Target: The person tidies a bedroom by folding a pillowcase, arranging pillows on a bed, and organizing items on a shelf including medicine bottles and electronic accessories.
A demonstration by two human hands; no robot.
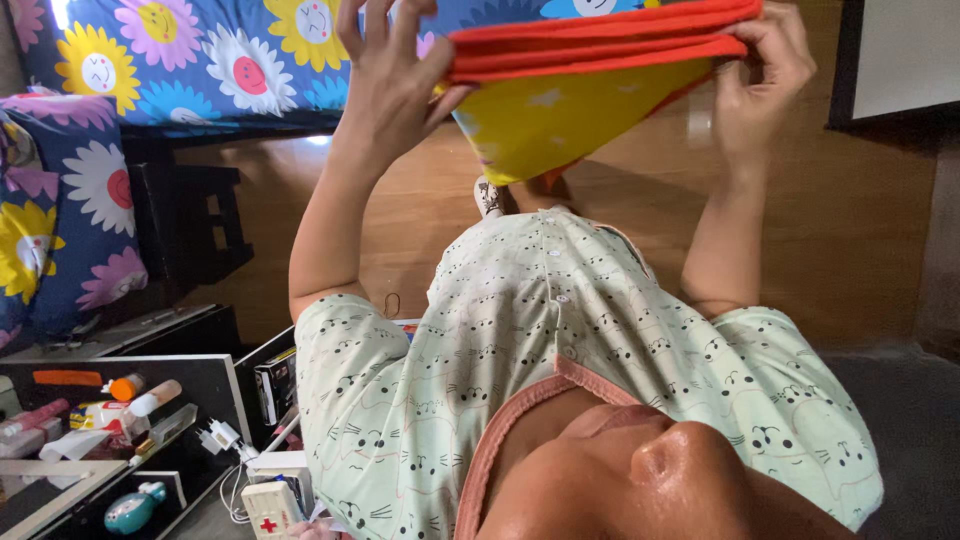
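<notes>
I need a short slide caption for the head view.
Both hands, left and right, hold a folded orange-and-yellow cloth up.

I stood in a home bedroom: flower-print bedding (200, 60), wooden floor (850, 230), a toiletry-cluttered dresser top (190, 375).

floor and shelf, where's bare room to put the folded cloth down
Bare wooden floor lies right of the right hand, and more between the left hand and the dark stool. The black shelf at lower left is crowded with tubes and chargers. Both hands hold the folded cloth.
</notes>
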